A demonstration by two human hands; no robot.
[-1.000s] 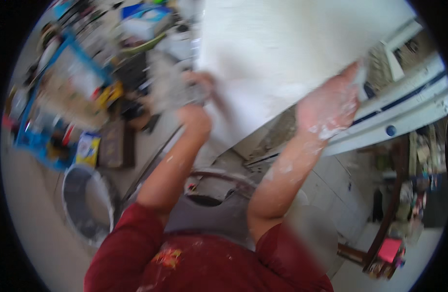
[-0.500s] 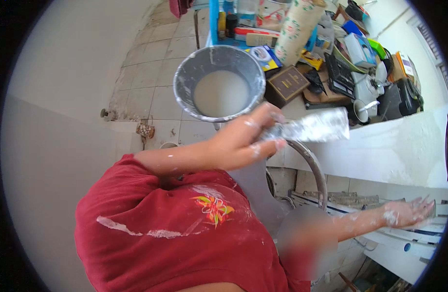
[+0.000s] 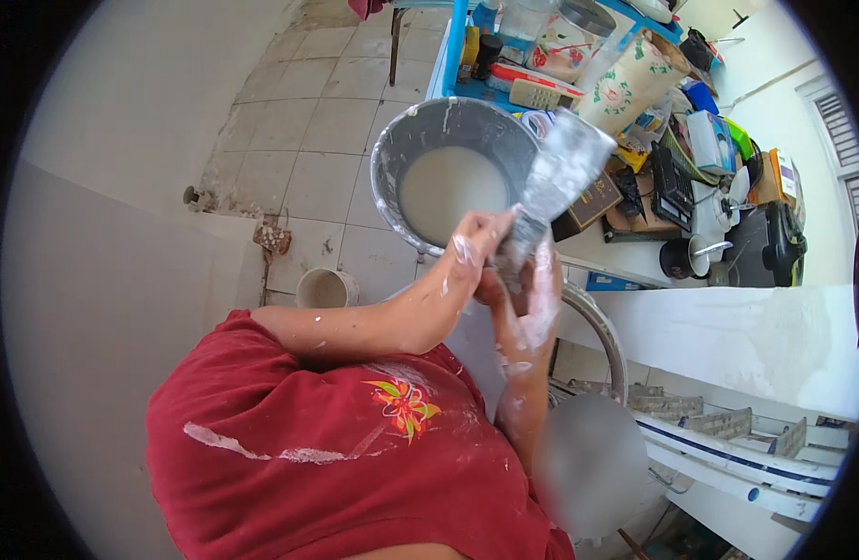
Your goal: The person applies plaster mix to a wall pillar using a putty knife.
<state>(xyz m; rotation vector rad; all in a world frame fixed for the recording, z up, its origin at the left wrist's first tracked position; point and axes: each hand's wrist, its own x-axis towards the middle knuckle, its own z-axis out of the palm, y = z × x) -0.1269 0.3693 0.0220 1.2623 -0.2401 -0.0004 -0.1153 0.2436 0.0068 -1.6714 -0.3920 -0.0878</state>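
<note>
A putty knife (image 3: 568, 166) with a wide, white-smeared blade points up and to the right, just past the rim of a grey bucket (image 3: 385, 191). My left hand (image 3: 478, 238) is closed at its handle, near the blade. Lower on the same handle, my right hand (image 3: 534, 313) is wrapped against it, its palm and fingers smeared white; part of the grip is hidden. Milky white liquid (image 3: 453, 194) stands in the bucket, whose walls are splashed with white.
Right of the bucket, a blue-edged shelf (image 3: 455, 47) and a white counter are crowded with jars, a patterned roll (image 3: 626, 84), boxes and a black mug (image 3: 677, 259). A small white pail (image 3: 327, 287) stands on the tiled floor. A ladder (image 3: 719, 425) lies at lower right.
My right hand has come in from the far right to the knife's handle. The blade has swung from pointing right to pointing upward. The view has shifted slightly.
</note>
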